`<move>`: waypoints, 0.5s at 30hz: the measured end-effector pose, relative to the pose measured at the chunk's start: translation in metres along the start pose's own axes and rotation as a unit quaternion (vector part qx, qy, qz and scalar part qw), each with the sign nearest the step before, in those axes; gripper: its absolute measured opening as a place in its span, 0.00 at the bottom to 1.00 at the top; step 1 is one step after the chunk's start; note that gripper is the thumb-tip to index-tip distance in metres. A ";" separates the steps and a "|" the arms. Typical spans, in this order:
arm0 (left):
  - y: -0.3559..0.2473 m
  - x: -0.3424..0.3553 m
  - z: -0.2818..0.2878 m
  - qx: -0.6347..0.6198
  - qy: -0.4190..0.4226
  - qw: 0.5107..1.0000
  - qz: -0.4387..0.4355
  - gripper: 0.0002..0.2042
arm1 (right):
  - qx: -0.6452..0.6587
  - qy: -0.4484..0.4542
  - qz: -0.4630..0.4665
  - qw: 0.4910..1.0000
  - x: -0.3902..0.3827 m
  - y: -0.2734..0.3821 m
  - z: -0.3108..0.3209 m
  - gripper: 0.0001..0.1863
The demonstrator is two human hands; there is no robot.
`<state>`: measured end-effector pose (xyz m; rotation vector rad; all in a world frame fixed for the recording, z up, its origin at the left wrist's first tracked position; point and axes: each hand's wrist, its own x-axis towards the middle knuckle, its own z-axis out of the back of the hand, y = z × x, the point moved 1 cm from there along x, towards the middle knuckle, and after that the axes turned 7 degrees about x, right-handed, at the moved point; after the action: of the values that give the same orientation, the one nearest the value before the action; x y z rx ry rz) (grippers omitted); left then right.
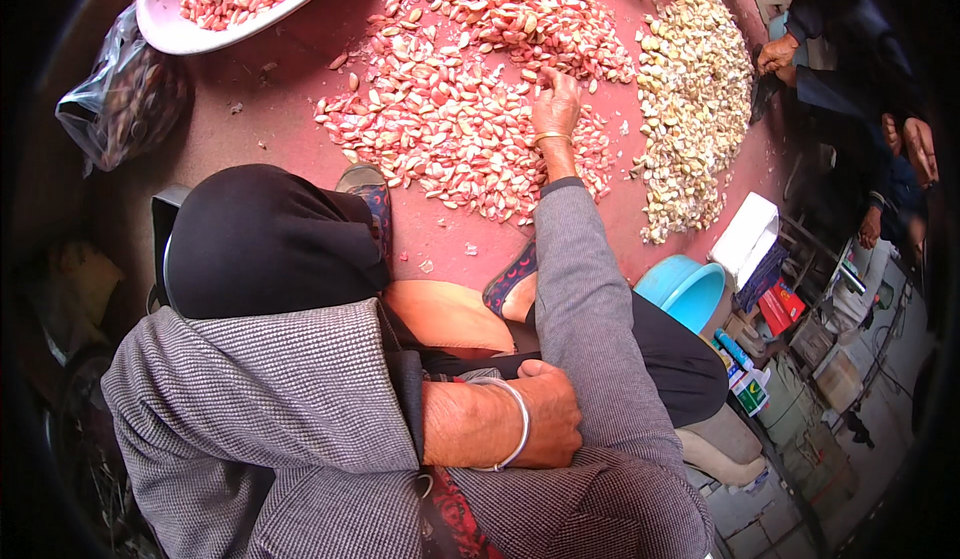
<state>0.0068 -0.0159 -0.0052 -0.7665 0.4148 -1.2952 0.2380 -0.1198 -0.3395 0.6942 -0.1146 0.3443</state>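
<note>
Right fingers: bent and close together, reaching down into the pink nuts; I cannot tell whether one is pinched.
Right hand: over the right part of the nut spread, a gold bangle at the wrist.
Left hand: near, in front of the body, fingers curled under; whether they hold anything I cannot tell.
Pink nuts: loosely spread on the red floor, around and left of the right hand, with a thicker heap just beyond.
Pale pile: yellowish-white pieces to the right.
Done, judging by the layout: pink and pale lie mostly apart, a strip of floor between.
Left over: plenty of pink, apparently, loose and unheaped.
White basin: far left, pink nuts inside.
Clear bag: left, dark contents, indistinct.
Blue tub: right, nearer than the pale pile; contents unclear.
</note>
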 end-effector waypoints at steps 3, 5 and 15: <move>0.001 0.000 0.000 0.006 0.004 1.000 -0.001 0.11 | -0.018 0.044 0.010 0.999 -0.006 0.001 -0.001 0.12; 0.001 0.001 0.001 0.011 0.006 1.000 -0.003 0.11 | 0.007 0.085 -0.028 0.996 -0.011 0.000 0.003 0.12; 0.000 0.001 0.002 0.035 0.015 0.999 -0.011 0.10 | 0.013 0.012 -0.008 1.000 0.008 0.001 0.006 0.16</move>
<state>0.0078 -0.0166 -0.0036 -0.6952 0.3846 -1.3364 0.2447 -0.1205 -0.3328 0.7162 -0.0818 0.3382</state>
